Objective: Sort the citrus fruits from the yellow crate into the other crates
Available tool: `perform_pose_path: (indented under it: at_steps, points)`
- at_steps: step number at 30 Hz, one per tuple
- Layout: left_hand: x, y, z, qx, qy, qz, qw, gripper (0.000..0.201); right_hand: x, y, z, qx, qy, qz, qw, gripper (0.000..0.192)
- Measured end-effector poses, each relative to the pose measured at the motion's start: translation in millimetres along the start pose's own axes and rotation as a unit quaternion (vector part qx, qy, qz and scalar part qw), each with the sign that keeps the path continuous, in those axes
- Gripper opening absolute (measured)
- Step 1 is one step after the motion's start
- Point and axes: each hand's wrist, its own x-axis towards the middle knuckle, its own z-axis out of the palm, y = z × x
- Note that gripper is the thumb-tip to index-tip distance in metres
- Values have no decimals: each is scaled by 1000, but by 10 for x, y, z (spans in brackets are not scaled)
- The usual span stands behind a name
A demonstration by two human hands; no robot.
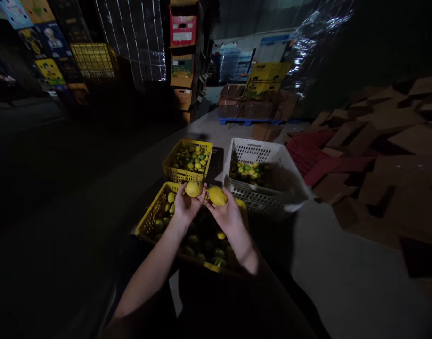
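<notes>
My left hand (186,205) holds a yellow lemon (194,189) with a dark mark on its skin. A second lemon (217,196) rests in my right hand (228,212), its pointed end towards the right. Both hands are side by side, palms turned up, above the near yellow crate (147,217). Inside that crate lie many yellow and greenish lemons, the middle ones in the shadow of my arms. Beyond it stands another yellow crate (169,165) full of lemons. To the right is a large white crate (289,176) with a small heap of lemons at its bottom.
Flattened cardboard boxes (388,165) and a red crate (309,150) are piled on the right. At the back, yellow boxes (267,77) sit on cartons over a blue pallet (249,121). A stack of cartons (182,70) rises behind the far crate. The left side is dark.
</notes>
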Motion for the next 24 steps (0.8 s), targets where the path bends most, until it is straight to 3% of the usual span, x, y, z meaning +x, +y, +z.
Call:
perform_pose_path:
  at_steps: [5, 13, 18, 24]
  points:
    - [-27, 0, 63, 26, -30, 28, 999, 29, -63, -64, 64, -8, -69, -20, 997, 26]
    - [-68, 50, 59, 79, -80, -35, 993, 54, -149, -93, 125, -91, -123, 5, 988, 23]
    - [-52, 96, 31, 68, -94, -36, 993, 78, -212, -118, 151, -106, -112, -17, 988, 22]
    - [-75, 164, 18, 119, -86, -63, 987, 85, -234, -106, 165, -124, -104, -34, 986, 36]
